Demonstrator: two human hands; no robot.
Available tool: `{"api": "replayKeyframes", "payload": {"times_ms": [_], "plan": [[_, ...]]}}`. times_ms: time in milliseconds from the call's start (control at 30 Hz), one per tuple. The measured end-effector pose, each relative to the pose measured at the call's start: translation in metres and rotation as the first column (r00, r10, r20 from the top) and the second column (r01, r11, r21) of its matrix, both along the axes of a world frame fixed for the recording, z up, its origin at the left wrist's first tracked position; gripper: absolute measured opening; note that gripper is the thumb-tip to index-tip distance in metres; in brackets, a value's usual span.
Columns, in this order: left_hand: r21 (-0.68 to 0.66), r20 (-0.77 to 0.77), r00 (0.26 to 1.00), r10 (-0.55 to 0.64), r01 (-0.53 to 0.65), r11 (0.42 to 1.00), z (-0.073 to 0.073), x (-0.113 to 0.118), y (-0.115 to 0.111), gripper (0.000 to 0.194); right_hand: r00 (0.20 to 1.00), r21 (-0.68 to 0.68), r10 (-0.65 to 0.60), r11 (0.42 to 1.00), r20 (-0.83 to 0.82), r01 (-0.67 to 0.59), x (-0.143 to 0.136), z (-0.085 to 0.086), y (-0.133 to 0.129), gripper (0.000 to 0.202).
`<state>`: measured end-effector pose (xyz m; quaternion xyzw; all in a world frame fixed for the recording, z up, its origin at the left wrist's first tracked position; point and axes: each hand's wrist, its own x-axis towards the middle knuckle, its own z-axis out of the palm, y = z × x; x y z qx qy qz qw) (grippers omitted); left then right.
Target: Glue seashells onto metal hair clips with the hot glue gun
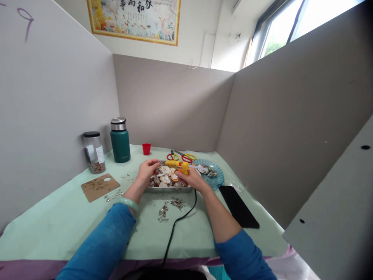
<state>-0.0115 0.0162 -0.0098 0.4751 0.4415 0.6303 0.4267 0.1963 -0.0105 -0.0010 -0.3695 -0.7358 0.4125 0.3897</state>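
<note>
My right hand [190, 178] is wrapped round the grip of a yellow glue gun [177, 165], whose nozzle points left and whose black cord runs down to the table's front edge. Close to the nozzle, the fingers of my left hand [148, 171] are pinched together; what they hold is too small to make out. Beneath both hands lies a metal tray [169, 190] filled with shells [164, 179] and small stones. A blue glass plate [220, 177] with more shells sits just right of the tray.
Safety pins [163, 212] lie in front of the tray. Cardboard [100, 186], a jar [94, 153] and a green bottle [120, 146] stand or lie left. Behind are a red cup [146, 149] and scissors [186, 157]. A black slab [239, 208] lies right; grey partitions enclose the table.
</note>
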Motion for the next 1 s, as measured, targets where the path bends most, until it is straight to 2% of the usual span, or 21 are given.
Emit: {"api": "replayKeyframes", "payload": {"times_ms": [1000], "plan": [[0.011, -0.014, 1.0, 0.014, -0.014, 1.0, -0.0009, -0.0008, 0.0008, 0.04, 1.0, -0.003, -0.007, 1.0, 0.006, 0.007, 0.0007, -0.0015, 0.001, 0.035]]}}
